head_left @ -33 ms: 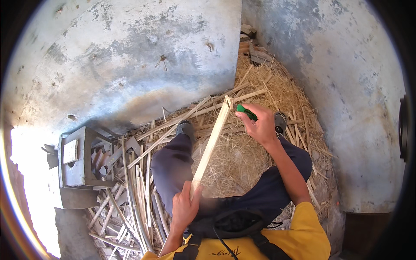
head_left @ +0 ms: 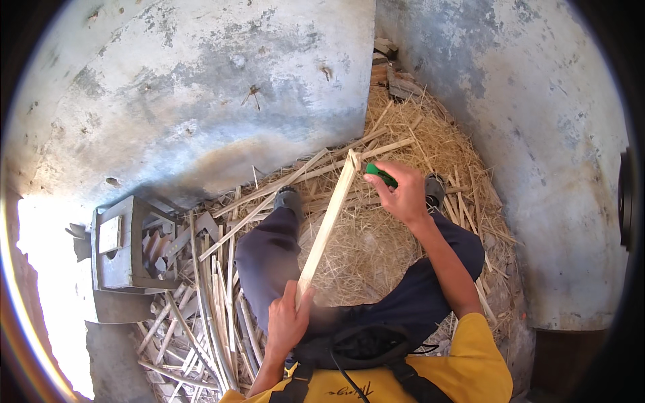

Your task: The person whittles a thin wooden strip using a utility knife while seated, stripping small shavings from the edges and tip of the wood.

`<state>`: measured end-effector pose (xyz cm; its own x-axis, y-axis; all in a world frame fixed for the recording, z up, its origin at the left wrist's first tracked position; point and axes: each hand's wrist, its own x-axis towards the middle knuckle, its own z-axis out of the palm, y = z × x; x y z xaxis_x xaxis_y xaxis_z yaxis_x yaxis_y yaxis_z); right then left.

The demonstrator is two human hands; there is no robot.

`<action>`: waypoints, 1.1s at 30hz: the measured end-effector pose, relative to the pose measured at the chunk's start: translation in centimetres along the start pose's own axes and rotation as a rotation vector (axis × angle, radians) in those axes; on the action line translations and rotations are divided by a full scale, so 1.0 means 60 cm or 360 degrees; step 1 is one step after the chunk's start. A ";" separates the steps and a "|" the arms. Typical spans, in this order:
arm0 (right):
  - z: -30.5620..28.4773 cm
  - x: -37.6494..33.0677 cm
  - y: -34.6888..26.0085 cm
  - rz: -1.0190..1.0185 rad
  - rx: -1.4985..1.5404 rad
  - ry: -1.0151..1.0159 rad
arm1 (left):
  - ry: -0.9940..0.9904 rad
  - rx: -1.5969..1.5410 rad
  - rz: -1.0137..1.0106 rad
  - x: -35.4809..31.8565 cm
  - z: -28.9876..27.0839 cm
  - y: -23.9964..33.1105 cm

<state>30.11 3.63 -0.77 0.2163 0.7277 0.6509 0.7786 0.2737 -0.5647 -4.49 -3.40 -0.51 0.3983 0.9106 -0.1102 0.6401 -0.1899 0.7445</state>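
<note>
Wood shavings (head_left: 396, 248) covered the floor between the grey walls (head_left: 201, 87), with offcut sticks (head_left: 201, 302) heaped beside a grey crate (head_left: 121, 245). A long pale strip (head_left: 327, 225) slanted over the lap; the left hand (head_left: 287, 322) gripped its near end, while the right hand (head_left: 403, 191) closed around a green-handled tool (head_left: 379, 174) at its far end.
</note>
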 end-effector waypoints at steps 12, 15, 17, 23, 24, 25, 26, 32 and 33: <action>-0.038 0.012 0.006 0.0944 0.1486 -0.0539 | -0.0025 -0.0168 0.0082 -0.006 -0.013 0.014; -0.030 0.000 -0.006 0.0441 0.0928 -0.0414 | 0.0007 -0.0131 -0.0007 0.010 -0.010 0.018; -0.028 0.000 -0.019 0.0423 0.0796 -0.0124 | 0.0017 -0.0122 -0.0002 0.016 -0.006 0.016; -0.031 0.019 -0.023 0.0283 0.0450 0.0086 | -0.0071 -0.0139 0.0080 0.013 0.011 0.012; -0.031 0.019 -0.013 0.0215 0.0371 0.0085 | -0.0095 -0.0157 0.0078 0.012 0.012 0.014; -0.031 0.019 -0.005 0.0124 0.0325 0.0135 | -0.0104 -0.0159 0.0080 0.012 0.012 0.016; -0.031 0.021 -0.001 0.0034 0.0280 0.0181 | -0.0112 -0.0161 0.0079 0.012 0.012 0.018; -0.034 0.026 0.006 -0.0051 0.0203 0.0248 | -0.0166 -0.0199 0.0085 0.011 0.012 0.022; -0.034 0.025 0.004 0.0046 0.0245 0.0240 | -0.0181 -0.0205 0.0093 0.010 0.011 0.023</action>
<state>31.84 3.50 1.10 0.3318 0.6377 0.6952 0.6741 0.3552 -0.6476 -2.93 -3.36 0.01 0.5087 0.8507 -0.1323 0.5268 -0.1861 0.8293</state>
